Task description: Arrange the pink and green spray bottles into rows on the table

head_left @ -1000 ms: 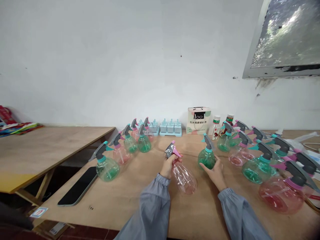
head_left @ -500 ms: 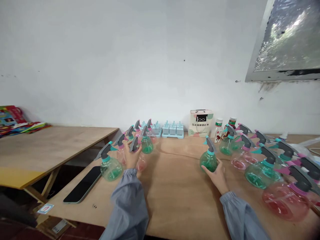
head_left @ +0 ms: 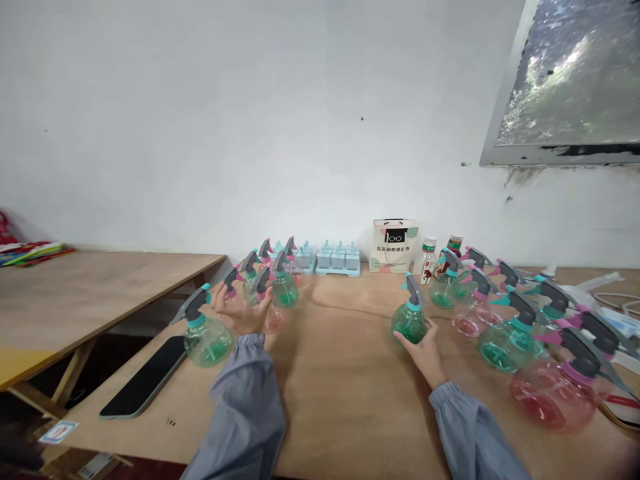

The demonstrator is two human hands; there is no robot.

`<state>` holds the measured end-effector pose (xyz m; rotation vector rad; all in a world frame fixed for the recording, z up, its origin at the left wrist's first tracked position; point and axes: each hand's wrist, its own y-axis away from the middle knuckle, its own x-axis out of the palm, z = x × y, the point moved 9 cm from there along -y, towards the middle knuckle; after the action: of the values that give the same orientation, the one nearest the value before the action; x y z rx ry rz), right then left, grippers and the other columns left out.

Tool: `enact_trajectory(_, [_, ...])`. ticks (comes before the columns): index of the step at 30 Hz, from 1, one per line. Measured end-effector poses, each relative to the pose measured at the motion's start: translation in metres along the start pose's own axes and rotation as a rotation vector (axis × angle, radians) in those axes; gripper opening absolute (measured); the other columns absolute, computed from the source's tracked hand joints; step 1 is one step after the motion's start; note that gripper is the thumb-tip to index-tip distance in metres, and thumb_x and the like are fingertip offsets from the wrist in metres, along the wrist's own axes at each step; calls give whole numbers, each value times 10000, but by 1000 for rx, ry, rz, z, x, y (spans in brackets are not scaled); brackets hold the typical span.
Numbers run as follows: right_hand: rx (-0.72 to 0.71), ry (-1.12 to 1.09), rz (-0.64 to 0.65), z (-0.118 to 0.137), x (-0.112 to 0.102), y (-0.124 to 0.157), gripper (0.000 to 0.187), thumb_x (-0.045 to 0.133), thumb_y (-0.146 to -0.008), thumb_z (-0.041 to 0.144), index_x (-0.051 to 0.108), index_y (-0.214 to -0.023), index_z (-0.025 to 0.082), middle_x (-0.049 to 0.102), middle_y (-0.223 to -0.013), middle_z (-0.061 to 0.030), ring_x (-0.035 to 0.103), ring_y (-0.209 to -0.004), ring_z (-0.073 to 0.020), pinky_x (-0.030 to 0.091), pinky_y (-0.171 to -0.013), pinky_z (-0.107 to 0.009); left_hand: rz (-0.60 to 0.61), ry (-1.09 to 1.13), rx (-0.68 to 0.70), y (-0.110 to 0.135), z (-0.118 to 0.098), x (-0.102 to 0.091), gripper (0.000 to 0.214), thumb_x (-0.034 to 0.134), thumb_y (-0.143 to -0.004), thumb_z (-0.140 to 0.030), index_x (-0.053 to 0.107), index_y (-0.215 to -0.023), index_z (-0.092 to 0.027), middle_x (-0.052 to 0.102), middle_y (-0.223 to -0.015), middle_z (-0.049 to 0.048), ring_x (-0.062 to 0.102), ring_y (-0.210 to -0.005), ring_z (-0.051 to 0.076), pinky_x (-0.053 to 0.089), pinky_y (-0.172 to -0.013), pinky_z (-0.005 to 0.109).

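My right hand [head_left: 424, 350] is wrapped round the lower body of a green spray bottle [head_left: 407, 321] with a grey and turquoise head, upright at the middle right of the table. My left hand [head_left: 243, 312] is among the spray bottles on the left, fingers apart and holding nothing. Just beyond its thumb stands a pink spray bottle [head_left: 275, 320] with a grey head, partly hidden by the hand. To the hand's left is a clear green spray bottle [head_left: 209, 341]; behind it are several more, including a green one [head_left: 285, 291].
Several spray bottles crowd the right side, with a pink one [head_left: 553, 398] nearest. Ice-pop moulds [head_left: 338, 259], a paper bag [head_left: 393, 247] and a small white-capped bottle [head_left: 429, 260] line the wall. A phone [head_left: 145, 378] lies at the left edge, near a second table [head_left: 100, 293].
My left hand has let go of the pink bottle's head, its fingers spreading and shifting left. The right hand keeps its hold on the green bottle. The view has turned slightly right.
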<state>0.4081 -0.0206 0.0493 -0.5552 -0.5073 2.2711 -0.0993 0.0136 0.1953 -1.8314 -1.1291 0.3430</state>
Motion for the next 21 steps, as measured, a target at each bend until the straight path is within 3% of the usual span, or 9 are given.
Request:
enact_trajectory(3, [-38, 18, 18, 8, 6, 11, 1072, 730, -535, 802, 350, -1299, 153, 569, -1233, -222, 598, -1095, -352, 503, -897, -491, 88, 103, 15, 18, -47, 4, 706, 835, -663, -486, 431, -1181, -230, 479, -1341, 139, 450, -1329, 365, 321, -1139, 591])
enact_trajectory(6, [-131, 84, 66, 27, 15, 30, 1060, 724, -546, 812, 393, -1296, 140, 574, -1238, -232, 573, -1151, -385, 483, -941, -528, 580, 390, -111, 77, -107, 57, 697, 837, -669, -412, 494, -1245, -221, 543, -1311, 136, 497, -1305, 330, 325, -1161, 519])
enact_trajectory(7, [-157, 101, 83, 33, 19, 37, 1041, 723, -559, 807, 410, -1296, 142, 580, -1233, -228, 571, -1159, -392, 478, -949, -540, 734, 472, -217, 105, -124, 73, 774, 879, -616, -379, 500, -1272, -219, 525, -1362, 144, 475, -1341, 331, 300, -1181, 494])
enact_trajectory(8, [-181, 112, 106, 38, 23, 45, 1008, 720, -583, 795, 425, -1297, 146, 589, -1224, -221, 573, -1161, -395, 476, -953, -549, 803, 543, -347, 129, -137, 83, 848, 918, -548, -345, 508, -1278, -212, 509, -1388, 156, 445, -1376, 346, 285, -1189, 483])
enact_trajectory(11, [-259, 97, 245, 54, 40, 70, 873, 703, -689, 716, 444, -1316, 167, 613, -1211, -194, 597, -1153, -385, 489, -947, -562, 892, 637, -611, 184, -164, 101, 974, 960, -436, -267, 504, -1295, -205, 494, -1418, 177, 369, -1436, 370, 237, -1202, 487])
enact_trajectory(14, [-344, 84, 390, 71, 43, 92, 872, 720, -734, 622, 383, -1416, 194, 598, -1297, -184, 596, -1197, -375, 502, -963, -572, 880, 684, -711, 199, -168, 108, 840, 925, -493, -224, 545, -1242, -218, 574, -1331, 146, 422, -1402, 335, 281, -1184, 456])
enact_trajectory(17, [-469, 139, 400, 86, 10, 104, 847, 718, -775, 541, 348, -1474, 237, 559, -1392, -166, 567, -1259, -375, 489, -1004, -590, 880, 739, -769, 195, -158, 111, 692, 880, -566, -202, 590, -1193, -236, 612, -1284, 112, 519, -1310, 284, 370, -1129, 395])
enact_trajectory(19, [-538, 192, 272, 89, -40, 99, 695, 667, -833, 470, 395, -1440, 269, 558, -1388, -144, 552, -1275, -366, 460, -1036, -607, 877, 741, -802, 191, -148, 111, 668, 869, -584, -201, 601, -1194, -246, 605, -1308, 100, 569, -1240, 258, 417, -1081, 368])
enact_trajectory(21, [-508, 237, 17, 76, -109, 85, 617, 669, -818, 471, 449, -1358, 268, 558, -1321, -159, 527, -1270, -395, 418, -1042, -659, 871, 723, -829, 186, -139, 109, 659, 862, -588, -200, 611, -1196, -248, 607, -1313, 94, 621, -1136, 233, 457, -1022, 352])
